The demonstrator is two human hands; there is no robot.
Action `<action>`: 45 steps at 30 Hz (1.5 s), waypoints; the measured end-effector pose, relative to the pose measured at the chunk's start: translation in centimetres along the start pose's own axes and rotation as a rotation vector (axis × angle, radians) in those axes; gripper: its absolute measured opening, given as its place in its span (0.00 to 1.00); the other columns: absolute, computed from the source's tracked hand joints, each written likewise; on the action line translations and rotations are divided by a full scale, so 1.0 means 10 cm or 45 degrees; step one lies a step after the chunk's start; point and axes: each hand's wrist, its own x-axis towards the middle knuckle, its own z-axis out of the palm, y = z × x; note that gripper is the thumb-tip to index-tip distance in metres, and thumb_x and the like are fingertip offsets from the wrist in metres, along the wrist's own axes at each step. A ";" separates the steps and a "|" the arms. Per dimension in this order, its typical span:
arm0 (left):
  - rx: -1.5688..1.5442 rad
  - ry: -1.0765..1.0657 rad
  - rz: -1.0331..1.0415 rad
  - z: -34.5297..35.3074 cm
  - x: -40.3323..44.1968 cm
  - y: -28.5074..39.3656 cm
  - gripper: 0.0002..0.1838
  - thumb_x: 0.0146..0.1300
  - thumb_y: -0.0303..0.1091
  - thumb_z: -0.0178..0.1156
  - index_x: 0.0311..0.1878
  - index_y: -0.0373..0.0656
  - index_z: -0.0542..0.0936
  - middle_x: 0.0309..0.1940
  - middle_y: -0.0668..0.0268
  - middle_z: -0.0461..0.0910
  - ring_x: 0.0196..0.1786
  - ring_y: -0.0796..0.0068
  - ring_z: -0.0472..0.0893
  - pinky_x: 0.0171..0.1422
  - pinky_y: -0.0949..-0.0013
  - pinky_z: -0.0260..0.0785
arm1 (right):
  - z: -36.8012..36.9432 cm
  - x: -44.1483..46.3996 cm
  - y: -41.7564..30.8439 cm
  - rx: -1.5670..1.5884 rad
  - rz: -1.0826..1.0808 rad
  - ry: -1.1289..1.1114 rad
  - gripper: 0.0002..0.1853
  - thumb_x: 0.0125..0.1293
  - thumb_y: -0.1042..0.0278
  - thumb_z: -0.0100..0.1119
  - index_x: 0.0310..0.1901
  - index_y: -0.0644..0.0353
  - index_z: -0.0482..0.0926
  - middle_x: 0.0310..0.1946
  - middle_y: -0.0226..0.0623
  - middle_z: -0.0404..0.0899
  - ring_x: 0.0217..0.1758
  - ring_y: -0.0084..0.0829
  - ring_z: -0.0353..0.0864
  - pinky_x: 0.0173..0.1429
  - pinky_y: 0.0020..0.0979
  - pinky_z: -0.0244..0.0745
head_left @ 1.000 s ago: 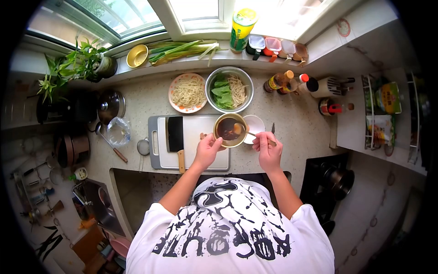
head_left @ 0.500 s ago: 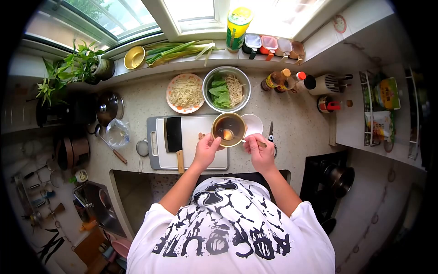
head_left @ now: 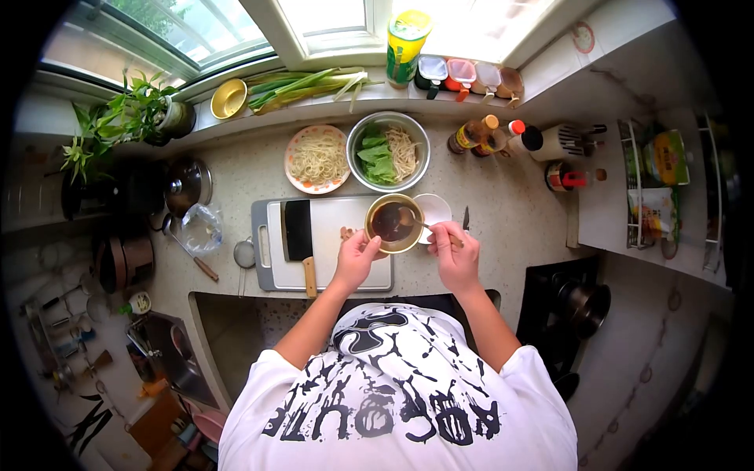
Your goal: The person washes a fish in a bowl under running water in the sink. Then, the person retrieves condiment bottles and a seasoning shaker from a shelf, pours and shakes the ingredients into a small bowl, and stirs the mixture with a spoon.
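My left hand [head_left: 359, 257] grips the left rim of a small gold bowl [head_left: 369, 212] that holds dark brown sauce [head_left: 390, 223]. In my right hand [head_left: 456, 255] is the handle of a spoon [head_left: 425, 226], its head dipped in the sauce. A white bowl [head_left: 441, 206] sits partly behind the gold bowl. Under my left hand lies a cutting board [head_left: 336, 275] with a cleaver [head_left: 298, 229] and small chopped pieces [head_left: 346, 233]. Beyond are a plate of noodles [head_left: 317, 157] and a metal bowl [head_left: 355, 165] of green leaves and pale shreds.
Sauce bottles [head_left: 473, 133] and a knife block [head_left: 554, 145] stand at the back right. A strainer [head_left: 244, 253], a ladle [head_left: 188, 253] and a plastic bag [head_left: 202, 229] lie left of the board. Scallions [head_left: 302, 88] rest on the sill. Scissors [head_left: 466, 217] are partly behind my right hand.
The spoon head has shifted within the sauce, toward the bowl's lower middle and then back to its upper right. My right hand moved left, then slightly right. My left hand keeps its hold.
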 end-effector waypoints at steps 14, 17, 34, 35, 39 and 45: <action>-0.029 0.002 -0.017 0.03 0.00 0.06 0.10 0.79 0.33 0.56 0.47 0.35 0.79 0.45 0.64 0.83 0.48 0.74 0.86 0.59 0.64 0.84 | 0.11 -0.07 -0.14 0.136 -0.101 -0.070 0.13 0.81 0.67 0.54 0.42 0.66 0.83 0.28 0.33 0.84 0.27 0.20 0.81 0.33 0.23 0.77; -0.035 -0.007 0.000 -0.02 0.01 0.01 0.10 0.79 0.33 0.56 0.48 0.34 0.79 0.45 0.64 0.83 0.48 0.74 0.86 0.59 0.64 0.84 | -0.01 -0.07 0.01 0.052 -0.028 -0.001 0.12 0.80 0.68 0.55 0.42 0.66 0.83 0.28 0.33 0.84 0.28 0.20 0.82 0.34 0.23 0.77; -0.034 -0.022 -0.026 0.00 -0.03 0.04 0.11 0.79 0.35 0.56 0.48 0.35 0.79 0.45 0.64 0.83 0.48 0.75 0.86 0.59 0.64 0.84 | 0.11 -0.06 -0.13 0.177 -0.023 -0.100 0.11 0.80 0.67 0.56 0.43 0.66 0.83 0.29 0.35 0.84 0.29 0.22 0.82 0.35 0.24 0.77; -0.032 -0.023 -0.025 -0.02 -0.03 0.01 0.11 0.79 0.35 0.56 0.48 0.35 0.79 0.45 0.64 0.83 0.48 0.74 0.86 0.59 0.64 0.84 | 0.06 -0.07 -0.12 0.173 0.042 -0.085 0.11 0.79 0.67 0.57 0.44 0.65 0.84 0.29 0.37 0.85 0.29 0.25 0.84 0.37 0.26 0.77; -0.018 -0.027 -0.034 -0.03 -0.06 -0.03 0.11 0.79 0.35 0.56 0.49 0.35 0.79 0.46 0.63 0.84 0.49 0.75 0.86 0.60 0.65 0.83 | 0.02 0.03 -0.02 0.085 -0.014 -0.011 0.11 0.78 0.65 0.59 0.43 0.64 0.84 0.28 0.38 0.85 0.29 0.26 0.84 0.37 0.28 0.77; -0.032 -0.024 -0.028 -0.02 -0.05 0.04 0.11 0.79 0.34 0.56 0.50 0.34 0.79 0.46 0.64 0.84 0.49 0.75 0.86 0.60 0.65 0.83 | 0.05 -0.04 -0.09 0.190 0.059 -0.159 0.12 0.78 0.63 0.58 0.44 0.63 0.84 0.28 0.37 0.85 0.30 0.26 0.84 0.37 0.27 0.76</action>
